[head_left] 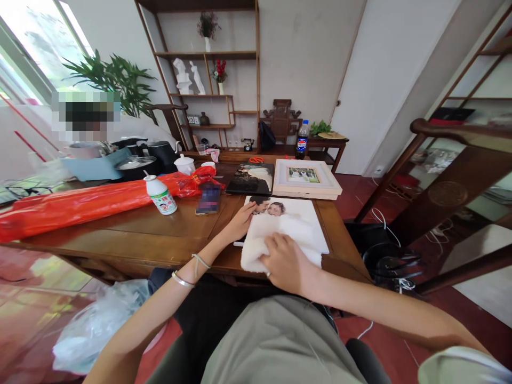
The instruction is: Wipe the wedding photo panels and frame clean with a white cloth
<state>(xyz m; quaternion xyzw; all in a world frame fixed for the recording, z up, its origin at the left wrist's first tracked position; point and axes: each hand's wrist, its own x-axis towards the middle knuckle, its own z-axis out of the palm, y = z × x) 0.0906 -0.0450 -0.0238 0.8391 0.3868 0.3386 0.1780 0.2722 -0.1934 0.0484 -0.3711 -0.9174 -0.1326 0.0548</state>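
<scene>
A white photo panel [298, 221] with a portrait at its far end lies flat near the front edge of the wooden table [160, 234]. My left hand [239, 223] rests with its fingers stretched out on the panel's left edge. My right hand [285, 262] is closed over a white cloth [256, 250] and presses it onto the panel's near end. A ring shows on that hand, and bracelets on the left wrist.
On the table stand a small white bottle [161, 194], a phone [208, 198], a long red plastic bag [80, 205], a dark photo [251, 178] and a white framed picture [306, 178]. Teapots and a Pepsi bottle [302, 140] stand behind. A wooden chair [448, 197] is at right.
</scene>
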